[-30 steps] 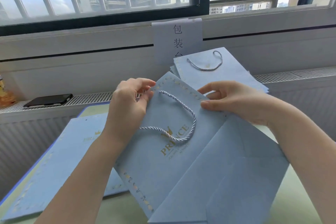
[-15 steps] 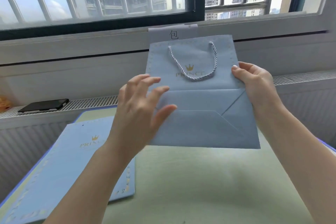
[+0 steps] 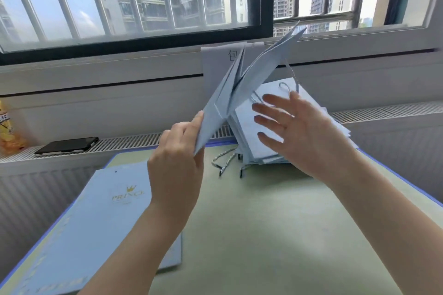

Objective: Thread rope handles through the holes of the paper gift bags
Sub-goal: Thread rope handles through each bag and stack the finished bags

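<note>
The flat blue paper bag [image 3: 100, 218] lying at the table's left edge carries a gold crown and the word "PRINCE". A white paper sign [image 3: 219, 64] hanging from the window sill shows the character "包"; the rest is hidden.

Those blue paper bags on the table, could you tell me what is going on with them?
A person is fitting rope handles to them. The left hand grips one folded bag, tilted in the air; the right hand is open above the finished stack. Loose ropes lie beside it, and unthreaded bags wait at left.
</note>
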